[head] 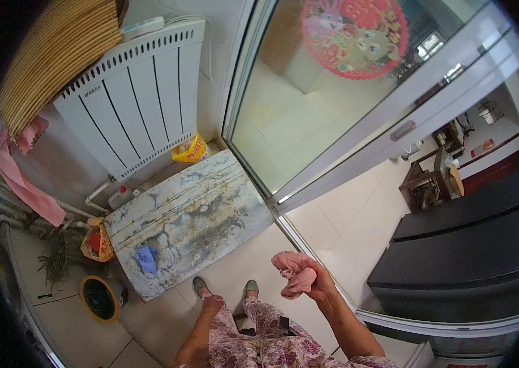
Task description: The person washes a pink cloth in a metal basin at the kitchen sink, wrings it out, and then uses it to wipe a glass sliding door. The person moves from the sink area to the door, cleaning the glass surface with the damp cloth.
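A crumpled pink cloth (292, 271) is gripped in my right hand (324, 285), raised above the tiled floor near the sliding-door track. My left hand (213, 303) is low over my left trouser leg, its fingers turned from view. In front of my feet lies a low marble-patterned slab (195, 211) with dark and yellowish stains. On its near left part rests a small crumpled blue cloth (146, 259).
A white radiator (140, 96) stands behind the slab, with a yellow plastic bag (191, 149) below. To the left are an orange bag (97, 241) and a round bin (98, 299). A glass sliding door (259, 106) borders the right, beyond it a dark refrigerator (461, 244).
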Available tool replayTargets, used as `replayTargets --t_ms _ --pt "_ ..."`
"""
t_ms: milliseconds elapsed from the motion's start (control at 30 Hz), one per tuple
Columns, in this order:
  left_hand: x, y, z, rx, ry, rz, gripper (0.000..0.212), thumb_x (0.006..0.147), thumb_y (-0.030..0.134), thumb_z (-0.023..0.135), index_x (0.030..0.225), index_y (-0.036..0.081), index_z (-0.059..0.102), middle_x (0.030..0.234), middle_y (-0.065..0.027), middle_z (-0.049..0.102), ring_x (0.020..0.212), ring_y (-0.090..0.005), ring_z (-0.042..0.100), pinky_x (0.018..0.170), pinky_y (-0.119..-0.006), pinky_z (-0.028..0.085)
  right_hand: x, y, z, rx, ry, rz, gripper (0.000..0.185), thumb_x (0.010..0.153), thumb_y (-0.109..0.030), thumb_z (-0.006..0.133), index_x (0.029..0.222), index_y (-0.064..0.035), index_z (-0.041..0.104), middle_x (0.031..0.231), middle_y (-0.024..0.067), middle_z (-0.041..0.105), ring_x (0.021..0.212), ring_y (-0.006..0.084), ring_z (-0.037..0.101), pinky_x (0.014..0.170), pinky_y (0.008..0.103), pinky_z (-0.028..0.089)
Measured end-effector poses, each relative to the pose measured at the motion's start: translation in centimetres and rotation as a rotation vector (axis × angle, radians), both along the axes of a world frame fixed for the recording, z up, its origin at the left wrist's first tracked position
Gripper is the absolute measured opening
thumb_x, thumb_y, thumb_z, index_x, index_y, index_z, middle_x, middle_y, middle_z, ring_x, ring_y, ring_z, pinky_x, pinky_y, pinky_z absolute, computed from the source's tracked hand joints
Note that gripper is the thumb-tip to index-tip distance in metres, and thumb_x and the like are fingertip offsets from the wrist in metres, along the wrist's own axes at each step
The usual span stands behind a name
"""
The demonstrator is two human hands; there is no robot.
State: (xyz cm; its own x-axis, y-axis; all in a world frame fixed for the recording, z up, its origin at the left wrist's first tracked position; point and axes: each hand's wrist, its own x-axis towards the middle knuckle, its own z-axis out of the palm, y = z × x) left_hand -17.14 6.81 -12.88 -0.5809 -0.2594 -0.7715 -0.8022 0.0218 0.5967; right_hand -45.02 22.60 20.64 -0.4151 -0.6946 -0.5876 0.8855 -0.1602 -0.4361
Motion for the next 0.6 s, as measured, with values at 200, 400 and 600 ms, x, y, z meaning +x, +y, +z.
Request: replayTargets --t_ms 200,400,600 --pt "-1.3 2.7 -1.0 -0.036 0.052 -0.137 0.039 0.07 0.036 0.057 0.095 0.006 0.059 0.093 -0.0125 0.061 0.088 -0.0297 0.057 0.075 -0.039 0.045 1.5 -3.6 -3.1 0.061 0.021 0.005 0.049 0.083 -0.03 0.047 0.121 -0.0004 0.038 0.114 0.0157 0.05 0.097 0.0283 0.053 0.085 0.0389 0.043" --pt "0.3 9.6 -8.1 0.229 -0.126 -0.029 0.049 0.074 0.034 0.052 0.116 0.009 0.049 0.114 -0.0143 0.051 0.105 -0.0307 0.048 0.087 -0.042 0.04 0.9 -4.7 -9.9 0.145 -0.138 0.085 0.05 0.083 -0.032 0.047 0.121 -0.0007 0.038 0.113 0.016 0.05 0.095 0.0263 0.053 0.081 0.0383 0.044" --pt "2.0 15.8 -13.7 0.11 -0.255 -0.332 0.055 0.074 0.026 0.05 0.124 0.007 0.039 0.122 -0.0157 0.043 0.114 -0.0316 0.039 0.095 -0.049 0.028 -1.9 -2.2 -20.7 0.316 -0.114 0.105 0.055 0.083 -0.037 0.044 0.123 0.0002 0.035 0.114 0.0169 0.049 0.095 0.0279 0.054 0.08 0.0392 0.047"
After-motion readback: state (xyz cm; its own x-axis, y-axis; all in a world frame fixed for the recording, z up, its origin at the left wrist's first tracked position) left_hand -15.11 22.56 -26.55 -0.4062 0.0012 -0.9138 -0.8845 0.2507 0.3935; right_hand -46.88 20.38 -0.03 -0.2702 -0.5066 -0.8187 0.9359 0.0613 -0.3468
